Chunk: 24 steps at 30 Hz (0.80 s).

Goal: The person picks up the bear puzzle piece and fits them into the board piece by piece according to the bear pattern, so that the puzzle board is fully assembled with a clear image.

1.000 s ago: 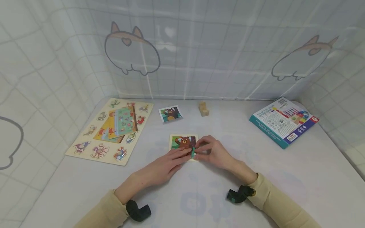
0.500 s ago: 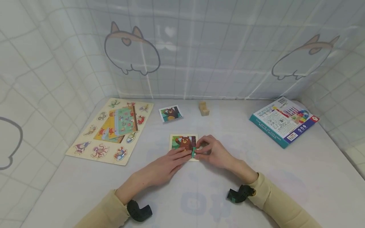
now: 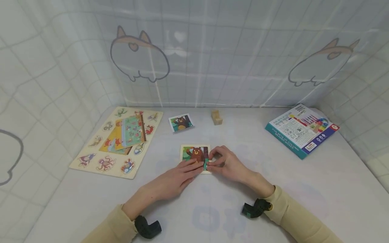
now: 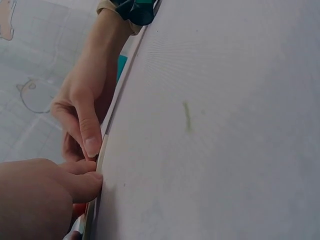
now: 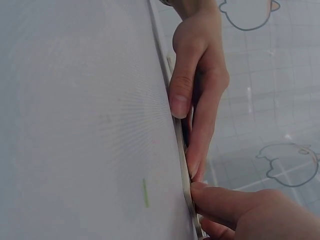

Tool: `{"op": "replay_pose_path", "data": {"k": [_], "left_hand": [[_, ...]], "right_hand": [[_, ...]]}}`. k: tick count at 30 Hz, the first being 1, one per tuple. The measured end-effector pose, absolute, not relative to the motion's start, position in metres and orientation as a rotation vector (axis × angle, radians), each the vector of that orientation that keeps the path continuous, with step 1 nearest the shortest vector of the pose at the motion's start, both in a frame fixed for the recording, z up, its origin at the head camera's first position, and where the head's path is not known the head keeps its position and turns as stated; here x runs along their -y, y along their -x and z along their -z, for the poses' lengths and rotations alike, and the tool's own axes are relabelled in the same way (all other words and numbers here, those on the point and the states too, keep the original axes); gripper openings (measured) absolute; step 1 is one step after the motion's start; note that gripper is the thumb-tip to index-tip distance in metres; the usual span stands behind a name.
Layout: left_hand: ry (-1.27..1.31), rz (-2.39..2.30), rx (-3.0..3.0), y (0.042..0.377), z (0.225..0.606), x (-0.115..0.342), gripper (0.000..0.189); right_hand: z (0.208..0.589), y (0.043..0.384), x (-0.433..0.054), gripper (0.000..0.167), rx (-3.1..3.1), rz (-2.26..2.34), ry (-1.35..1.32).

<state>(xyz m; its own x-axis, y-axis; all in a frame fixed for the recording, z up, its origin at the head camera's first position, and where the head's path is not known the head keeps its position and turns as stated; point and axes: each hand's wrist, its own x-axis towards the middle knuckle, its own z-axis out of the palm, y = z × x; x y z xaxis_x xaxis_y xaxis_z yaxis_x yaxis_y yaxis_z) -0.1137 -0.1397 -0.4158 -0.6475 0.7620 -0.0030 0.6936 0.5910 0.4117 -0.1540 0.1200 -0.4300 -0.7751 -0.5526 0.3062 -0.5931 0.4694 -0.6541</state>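
A small square bear puzzle (image 3: 197, 154) in a pale wooden frame lies on the table in the middle of the head view. My left hand (image 3: 174, 178) rests across its lower part, with fairly straight fingers covering some of the picture. In the right wrist view, that hand's thumb (image 5: 180, 102) lies along the board's near edge (image 5: 183, 155). My right hand (image 3: 229, 165) is at the lower right corner. Its thumb and curled fingers pinch a green puzzle piece (image 3: 205, 166), mostly hidden by the fingertips.
Behind the puzzle lie a matching bear picture card (image 3: 181, 122) and a small notched wooden block (image 3: 217, 117). On the left is a sea-animal puzzle board (image 3: 101, 162) with picture cards (image 3: 130, 133) on it. A boxed toy (image 3: 301, 130) stands at the back right.
The right fingertips have drawn closer together at the puzzle's lower right corner, and the green piece shows less. The left hand stays almost still on the puzzle. The head view has shifted slightly.
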Motion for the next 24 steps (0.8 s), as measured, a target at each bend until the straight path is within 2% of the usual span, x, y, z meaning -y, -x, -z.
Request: {"op": "replay_pose_path", "data": {"k": [13,19,24], "left_hand": [[-1.181,-0.635,-2.595,0.113,0.414,0.145,0.047],[-1.174,-0.752,-2.542,0.118,0.415,0.144,0.041],[-1.126,-0.811,-2.591,0.119,0.414,0.146,0.033]], "right_hand": [[0.43,0.153,-0.118,0.007,2.624,-1.134,-1.063],[0.43,0.15,-0.121,0.004,2.61,-1.064,-1.079],[0.425,0.139,-0.127,0.019,2.685,-0.939,-1.141]]}}
